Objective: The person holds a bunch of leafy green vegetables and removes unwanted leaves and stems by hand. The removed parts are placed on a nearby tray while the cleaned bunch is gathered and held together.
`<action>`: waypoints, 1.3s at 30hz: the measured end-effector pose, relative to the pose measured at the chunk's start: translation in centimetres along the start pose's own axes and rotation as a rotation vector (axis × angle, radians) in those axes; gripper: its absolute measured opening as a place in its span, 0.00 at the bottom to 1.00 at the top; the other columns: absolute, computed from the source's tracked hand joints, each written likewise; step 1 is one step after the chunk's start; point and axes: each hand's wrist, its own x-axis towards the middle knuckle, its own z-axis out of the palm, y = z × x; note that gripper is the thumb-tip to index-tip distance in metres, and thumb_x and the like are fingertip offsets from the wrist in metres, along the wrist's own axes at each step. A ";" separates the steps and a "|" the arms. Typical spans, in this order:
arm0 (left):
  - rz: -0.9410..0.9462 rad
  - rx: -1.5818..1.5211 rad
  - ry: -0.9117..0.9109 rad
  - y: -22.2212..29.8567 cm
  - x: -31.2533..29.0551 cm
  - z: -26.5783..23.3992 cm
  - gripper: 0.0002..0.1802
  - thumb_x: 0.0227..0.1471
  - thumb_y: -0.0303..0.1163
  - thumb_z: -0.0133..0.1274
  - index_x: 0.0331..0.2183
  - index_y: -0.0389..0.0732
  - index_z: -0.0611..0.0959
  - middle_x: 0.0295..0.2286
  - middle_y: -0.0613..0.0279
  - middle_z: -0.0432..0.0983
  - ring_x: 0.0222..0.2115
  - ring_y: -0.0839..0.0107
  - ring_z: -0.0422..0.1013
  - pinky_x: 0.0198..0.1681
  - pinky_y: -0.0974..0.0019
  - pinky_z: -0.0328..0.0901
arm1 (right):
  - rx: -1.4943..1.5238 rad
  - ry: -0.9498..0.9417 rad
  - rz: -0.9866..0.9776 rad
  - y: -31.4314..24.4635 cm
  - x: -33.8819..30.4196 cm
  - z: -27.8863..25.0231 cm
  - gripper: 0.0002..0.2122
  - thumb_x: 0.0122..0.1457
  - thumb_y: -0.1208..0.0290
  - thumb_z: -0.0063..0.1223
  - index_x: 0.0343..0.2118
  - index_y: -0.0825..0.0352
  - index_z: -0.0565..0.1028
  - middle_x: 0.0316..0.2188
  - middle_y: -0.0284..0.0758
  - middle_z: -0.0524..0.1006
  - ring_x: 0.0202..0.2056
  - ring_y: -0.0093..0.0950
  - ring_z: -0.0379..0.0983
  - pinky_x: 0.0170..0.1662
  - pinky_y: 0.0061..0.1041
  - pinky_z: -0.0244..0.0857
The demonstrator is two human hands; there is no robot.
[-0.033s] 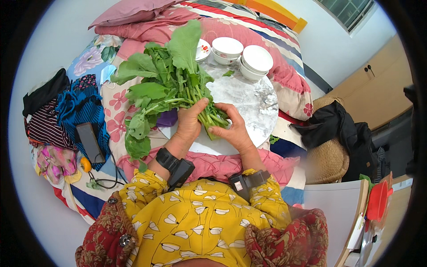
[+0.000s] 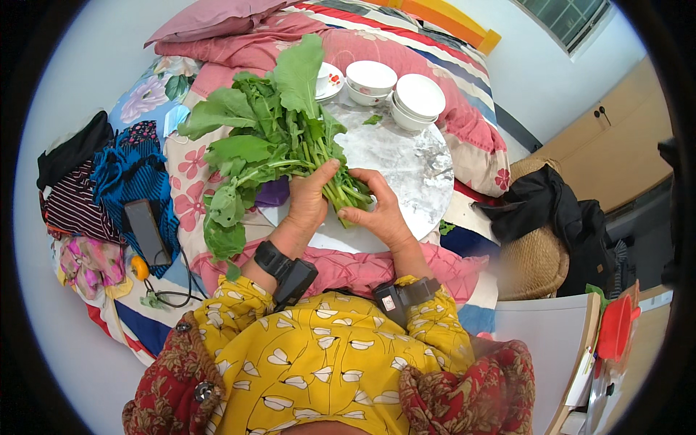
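Note:
A large bunch of leafy greens [image 2: 268, 134] is held over the round marbled board [image 2: 406, 174], its leaves fanning to the upper left and its stems pointing down toward me. My left hand [image 2: 312, 196] is closed around the stems, thumb on top. On the other side, my right hand [image 2: 380, 206] curls its fingers and thumb around the stem ends. A small loose leaf [image 2: 372, 119] lies on the board. Something purple [image 2: 272, 193] shows partly beneath the greens, beside my left wrist.
Stacked white bowls [image 2: 418, 101], more bowls [image 2: 370, 80] and small plates [image 2: 331, 81] stand along the board's far edge. A phone [image 2: 147, 232] rests on clothes at the left. A woven basket [image 2: 536, 254] with black cloth [image 2: 544, 199] is at the right.
The leaf tops have shifted very slightly, uncovering a little more of the small plates. Both hands keep their hold on the stems.

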 end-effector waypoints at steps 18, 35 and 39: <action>-0.050 -0.024 0.090 -0.6 0.9 -1.5 0.18 0.46 0.19 0.55 0.42 0.38 0.74 0.36 0.64 0.73 0.35 0.71 0.72 0.40 0.66 0.69 | 0.250 -0.047 0.322 1.1 -0.3 -0.1 0.13 0.51 0.72 0.61 0.40 0.66 0.75 0.35 0.28 0.75 0.34 0.18 0.70 0.37 0.19 0.65; -0.080 -0.070 0.069 -0.4 1.0 -2.0 0.13 0.49 0.29 0.53 0.38 0.34 0.76 0.31 0.57 0.75 0.32 0.66 0.73 0.39 0.62 0.70 | 0.261 0.223 0.203 3.0 -0.5 0.3 0.09 0.59 0.71 0.54 0.38 0.70 0.73 0.28 0.26 0.73 0.30 0.15 0.66 0.33 0.15 0.63; -0.093 -0.081 0.110 -0.2 0.9 -1.8 0.13 0.47 0.25 0.54 0.38 0.33 0.75 0.31 0.58 0.74 0.30 0.66 0.73 0.36 0.62 0.72 | 0.192 0.247 0.264 3.3 -0.5 0.1 0.07 0.60 0.74 0.52 0.39 0.70 0.73 0.31 0.25 0.73 0.32 0.14 0.67 0.37 0.15 0.63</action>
